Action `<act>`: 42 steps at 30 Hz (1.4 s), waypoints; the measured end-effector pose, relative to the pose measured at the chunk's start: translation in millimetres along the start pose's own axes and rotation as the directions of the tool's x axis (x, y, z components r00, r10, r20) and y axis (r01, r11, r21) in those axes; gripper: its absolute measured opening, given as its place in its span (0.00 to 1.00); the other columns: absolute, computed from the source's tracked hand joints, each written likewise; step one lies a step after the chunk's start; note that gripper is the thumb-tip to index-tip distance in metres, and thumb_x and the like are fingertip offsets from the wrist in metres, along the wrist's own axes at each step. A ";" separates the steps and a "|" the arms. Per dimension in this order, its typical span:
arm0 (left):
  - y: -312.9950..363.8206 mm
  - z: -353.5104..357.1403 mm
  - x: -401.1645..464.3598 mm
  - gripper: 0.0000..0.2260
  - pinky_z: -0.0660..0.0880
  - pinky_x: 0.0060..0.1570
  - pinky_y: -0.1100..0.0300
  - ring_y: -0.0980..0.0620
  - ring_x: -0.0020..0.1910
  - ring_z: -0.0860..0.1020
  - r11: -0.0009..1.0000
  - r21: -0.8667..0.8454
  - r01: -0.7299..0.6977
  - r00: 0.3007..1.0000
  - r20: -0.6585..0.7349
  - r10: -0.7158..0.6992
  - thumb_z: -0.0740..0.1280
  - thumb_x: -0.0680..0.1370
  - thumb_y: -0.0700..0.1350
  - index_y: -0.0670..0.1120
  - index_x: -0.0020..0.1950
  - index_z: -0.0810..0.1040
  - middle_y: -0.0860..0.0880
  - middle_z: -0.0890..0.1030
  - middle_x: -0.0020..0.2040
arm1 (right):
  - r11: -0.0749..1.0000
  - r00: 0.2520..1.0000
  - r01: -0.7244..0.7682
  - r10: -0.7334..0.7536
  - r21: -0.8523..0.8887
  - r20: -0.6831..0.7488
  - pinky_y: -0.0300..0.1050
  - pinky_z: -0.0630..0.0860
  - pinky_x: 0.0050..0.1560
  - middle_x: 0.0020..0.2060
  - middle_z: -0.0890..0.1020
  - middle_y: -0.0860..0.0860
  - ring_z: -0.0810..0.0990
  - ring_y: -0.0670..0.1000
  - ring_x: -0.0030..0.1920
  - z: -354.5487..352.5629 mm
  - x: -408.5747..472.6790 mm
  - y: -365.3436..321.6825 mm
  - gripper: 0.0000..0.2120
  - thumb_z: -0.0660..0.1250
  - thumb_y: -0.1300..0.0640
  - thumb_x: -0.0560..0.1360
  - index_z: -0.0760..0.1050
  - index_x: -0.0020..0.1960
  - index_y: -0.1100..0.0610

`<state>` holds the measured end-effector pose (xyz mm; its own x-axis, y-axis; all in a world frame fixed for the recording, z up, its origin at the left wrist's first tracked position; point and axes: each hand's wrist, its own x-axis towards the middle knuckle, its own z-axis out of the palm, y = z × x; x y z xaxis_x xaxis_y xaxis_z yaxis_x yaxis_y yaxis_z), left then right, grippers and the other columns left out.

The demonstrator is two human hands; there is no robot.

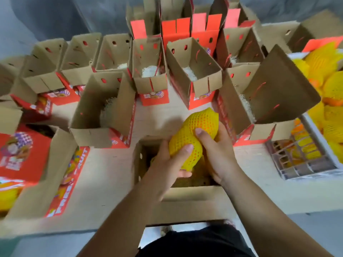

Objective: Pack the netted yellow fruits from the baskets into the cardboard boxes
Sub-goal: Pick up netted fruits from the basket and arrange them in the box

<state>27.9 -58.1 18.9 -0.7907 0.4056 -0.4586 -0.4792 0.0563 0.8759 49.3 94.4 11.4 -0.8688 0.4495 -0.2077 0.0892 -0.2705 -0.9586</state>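
Holding a netted yellow fruit (194, 138) over the open cardboard box (187, 191), both hands are seen.

The fruit is gripped by the curled fingers of the left hand (167, 164) and right hand (217, 154). Right of that box, more netted fruits (332, 89) are heaped in a basket (304, 164); behind it, open boxes (193, 69) are lined up.

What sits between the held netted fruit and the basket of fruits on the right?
In the head view, an open cardboard box with a raised flap stands between the netted fruit and the basket.
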 end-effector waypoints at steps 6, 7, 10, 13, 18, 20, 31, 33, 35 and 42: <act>-11.2 -89.4 8.7 0.33 0.79 0.60 0.41 0.46 0.68 0.72 0.770 0.629 -0.107 0.994 0.078 0.075 0.72 0.78 0.55 0.57 0.79 0.61 0.50 0.64 0.74 | 0.870 0.977 0.169 -0.088 -0.462 0.192 0.30 0.74 0.54 0.60 0.77 0.40 0.78 0.37 0.57 -4.9 -8.0 29.0 0.35 0.78 0.55 0.70 0.65 0.71 0.46; -10.5 -90.5 12.1 0.31 0.79 0.60 0.41 0.44 0.67 0.73 0.705 0.698 -0.126 0.989 0.145 0.033 0.70 0.80 0.53 0.58 0.80 0.59 0.50 0.63 0.73 | 0.816 0.965 0.209 -0.081 -0.539 0.251 0.29 0.73 0.53 0.59 0.75 0.37 0.77 0.36 0.57 -9.0 -8.3 27.0 0.37 0.79 0.55 0.69 0.62 0.71 0.46; -9.7 -75.7 24.3 0.25 0.76 0.59 0.43 0.39 0.60 0.78 0.201 0.927 -0.315 0.939 0.335 -0.074 0.68 0.81 0.49 0.59 0.74 0.60 0.49 0.65 0.70 | 0.702 0.930 0.274 -0.018 -0.657 0.368 0.37 0.76 0.53 0.55 0.75 0.33 0.79 0.39 0.56 -17.0 -9.2 23.0 0.35 0.78 0.54 0.68 0.61 0.67 0.44; -19.6 -60.1 39.1 0.19 0.78 0.61 0.45 0.39 0.64 0.78 -0.158 0.924 -0.348 0.920 0.305 -0.245 0.64 0.82 0.41 0.54 0.72 0.71 0.46 0.73 0.71 | 0.580 0.907 0.314 0.052 -0.752 0.418 0.49 0.78 0.58 0.57 0.76 0.39 0.78 0.43 0.58 -19.7 -10.2 21.7 0.33 0.77 0.54 0.70 0.63 0.69 0.44; -23.9 -58.5 60.1 0.22 0.74 0.59 0.50 0.42 0.66 0.76 -0.218 0.911 -0.351 0.892 0.254 -0.373 0.62 0.81 0.62 0.52 0.70 0.75 0.48 0.78 0.67 | 0.375 0.812 0.222 0.440 -0.900 0.384 0.43 0.79 0.50 0.58 0.75 0.44 0.78 0.47 0.53 -18.9 -7.6 16.2 0.33 0.76 0.57 0.71 0.63 0.67 0.39; -22.0 -55.4 68.3 0.29 0.70 0.54 0.50 0.41 0.65 0.76 -0.241 0.915 -0.323 0.902 0.221 -0.372 0.59 0.79 0.70 0.51 0.68 0.78 0.47 0.79 0.65 | 0.269 0.753 0.244 0.552 -0.932 0.357 0.45 0.78 0.53 0.62 0.72 0.45 0.76 0.49 0.55 -10.6 -1.6 16.8 0.31 0.74 0.57 0.73 0.63 0.68 0.40; -56.7 -55.0 77.7 0.17 0.73 0.65 0.49 0.44 0.71 0.74 -0.508 0.814 -0.283 0.897 0.037 -0.440 0.63 0.82 0.43 0.44 0.70 0.77 0.48 0.77 0.71 | -0.023 0.725 0.304 0.655 -0.952 0.215 0.45 0.73 0.59 0.67 0.74 0.57 0.76 0.60 0.63 37.6 15.6 74.6 0.19 0.65 0.63 0.79 0.73 0.69 0.51; -54.8 -50.2 78.0 0.18 0.71 0.67 0.47 0.43 0.72 0.73 -0.513 0.802 -0.305 0.888 0.045 -0.458 0.63 0.82 0.46 0.45 0.72 0.76 0.48 0.76 0.72 | -0.047 0.730 0.314 0.650 -0.948 0.210 0.45 0.72 0.54 0.65 0.75 0.57 0.77 0.60 0.63 42.7 18.6 75.3 0.20 0.66 0.62 0.79 0.72 0.69 0.52; -40.3 -49.6 78.5 0.17 0.73 0.65 0.48 0.42 0.69 0.75 -0.402 0.871 -0.283 0.889 0.082 -0.450 0.65 0.82 0.48 0.45 0.69 0.78 0.46 0.78 0.69 | -0.028 0.739 0.323 0.631 -0.946 0.234 0.44 0.72 0.52 0.64 0.77 0.55 0.77 0.59 0.63 40.5 22.4 67.2 0.21 0.70 0.58 0.78 0.71 0.70 0.53; 14.1 -12.7 60.3 0.07 0.79 0.53 0.48 0.44 0.53 0.80 0.190 0.924 -0.331 0.939 0.343 -0.032 0.60 0.83 0.50 0.52 0.53 0.78 0.49 0.83 0.54 | 0.461 0.940 0.212 0.144 -0.862 0.309 0.49 0.77 0.54 0.51 0.84 0.53 0.82 0.54 0.53 1.5 0.9 14.4 0.11 0.65 0.64 0.78 0.76 0.59 0.56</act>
<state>-31.3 -44.4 1.7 -0.5968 0.6916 -0.4069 0.5225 0.7198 0.4571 49.1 89.7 -2.3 -0.9543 0.1210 -0.2733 0.2765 0.7045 -0.6536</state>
